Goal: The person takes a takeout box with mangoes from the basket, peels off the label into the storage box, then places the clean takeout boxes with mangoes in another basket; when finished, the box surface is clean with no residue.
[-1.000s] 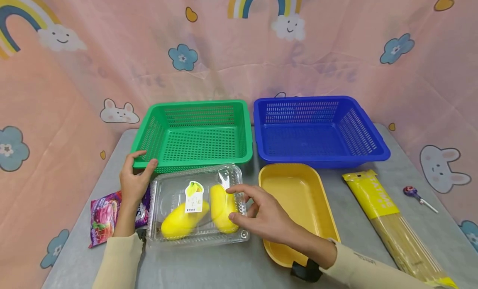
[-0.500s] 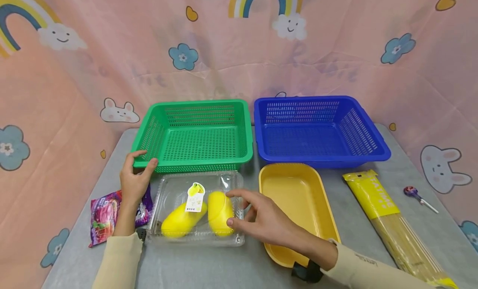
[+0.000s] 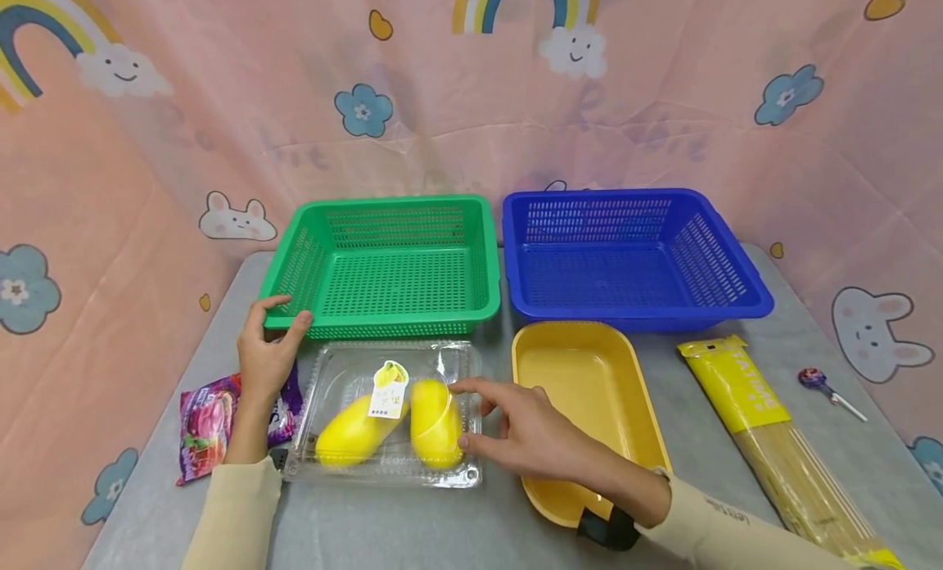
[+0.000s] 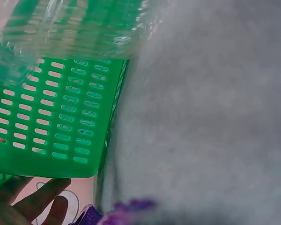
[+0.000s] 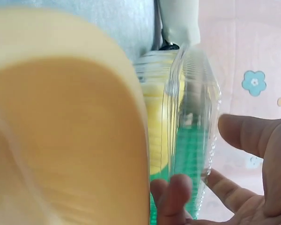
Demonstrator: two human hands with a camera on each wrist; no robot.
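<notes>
A clear plastic clamshell box (image 3: 331,377) lies shut on the table in the head view, in front of the green basket (image 3: 401,323). Through its lid show two yellow mangoes (image 3: 349,435) and a white label (image 3: 388,400) with a fruit picture. My left hand (image 3: 267,353) is at the basket's front left corner, thumb and forefinger spread; whether it presses the rim I cannot tell. At the box's right side is my right hand (image 3: 526,431), its thumb and forefinger held apart. In the right wrist view, its fingers (image 5: 178,192) are beside the clear plastic, not curled round it.
The blue basket (image 3: 637,314) stands at the back right, with a yellow tray (image 3: 567,373) before it, partly under my right arm. A noodle packet (image 3: 766,439) and a lollipop (image 3: 814,379) lie further right. A purple candy bag (image 3: 209,427) sits partly behind my left wrist.
The clamshell box, tilted with its far edge raised against the green basket, has come down flat. The right mango has shifted slightly in it. My left hand stays put; the right has barely moved.
</notes>
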